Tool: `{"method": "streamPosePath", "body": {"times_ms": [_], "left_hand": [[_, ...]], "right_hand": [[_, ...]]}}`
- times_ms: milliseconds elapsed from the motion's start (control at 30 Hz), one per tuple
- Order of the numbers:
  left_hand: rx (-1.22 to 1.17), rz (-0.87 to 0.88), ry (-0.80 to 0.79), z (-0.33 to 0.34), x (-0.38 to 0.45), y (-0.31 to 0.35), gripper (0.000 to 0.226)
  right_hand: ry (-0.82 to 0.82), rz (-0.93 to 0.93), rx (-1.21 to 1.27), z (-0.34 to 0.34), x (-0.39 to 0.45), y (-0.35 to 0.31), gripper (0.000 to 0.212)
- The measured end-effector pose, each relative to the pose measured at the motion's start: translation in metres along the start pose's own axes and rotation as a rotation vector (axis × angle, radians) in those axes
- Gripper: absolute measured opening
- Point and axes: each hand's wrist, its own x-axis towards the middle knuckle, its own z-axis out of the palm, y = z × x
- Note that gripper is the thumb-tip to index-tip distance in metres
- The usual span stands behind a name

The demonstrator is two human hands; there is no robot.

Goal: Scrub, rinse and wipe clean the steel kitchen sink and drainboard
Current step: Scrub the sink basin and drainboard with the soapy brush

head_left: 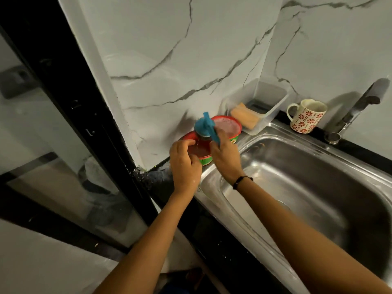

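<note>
At about nine o'clock from the basin, the left hand curls its fingers over the near rim of a red tub of cleaning paste, steadying it on the corner of the counter. Just at its three o'clock, the right hand is wrapped round the handle of a blue scrubber, whose dark pad end dips toward the open tub. The tub's red lid lies at one o'clock from the hands, touching the tub. Further right stands a clear plastic box holding a yellow sponge, then a flowered mug and the tap at the far rim.

The steel sink fills the right half, from three to five o'clock of the hands; it looks wet and shiny. No drainboard can be made out. The scrubber is likely light and stiff, best held mid-handle as now; soapy plastic may slip. The tub is light and could skid, so bracing its rim seems sensible
</note>
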Motion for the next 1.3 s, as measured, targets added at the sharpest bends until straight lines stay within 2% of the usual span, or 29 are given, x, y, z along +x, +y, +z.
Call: {"method": "streamPosePath", "body": {"times_ms": [133, 433, 600, 800, 1067, 1300], "left_hand": [[-0.016, 0.000, -0.059, 0.015, 0.014, -0.002, 0.035], [-0.071, 0.073, -0.164, 0.026, 0.031, -0.012, 0.035], [-0.092, 0.066, -0.185, 0.028, 0.036, -0.017, 0.033], [-0.099, 0.058, -0.200, 0.028, 0.037, -0.017, 0.033], [-0.102, 0.069, -0.208, 0.025, 0.039, -0.020, 0.032], [-0.111, 0.083, -0.228, 0.028, 0.038, -0.024, 0.033]], "right_hand": [[0.128, 0.042, -0.070, -0.022, 0.035, 0.018, 0.043], [0.019, 0.197, -0.191, -0.002, 0.058, 0.046, 0.044], [0.001, 0.181, -0.228, 0.001, 0.061, 0.048, 0.039], [0.076, 0.106, -0.147, -0.005, 0.063, 0.045, 0.041], [0.039, 0.164, -0.202, -0.001, 0.064, 0.051, 0.042], [0.081, 0.135, -0.142, -0.003, 0.066, 0.047, 0.041]]}}
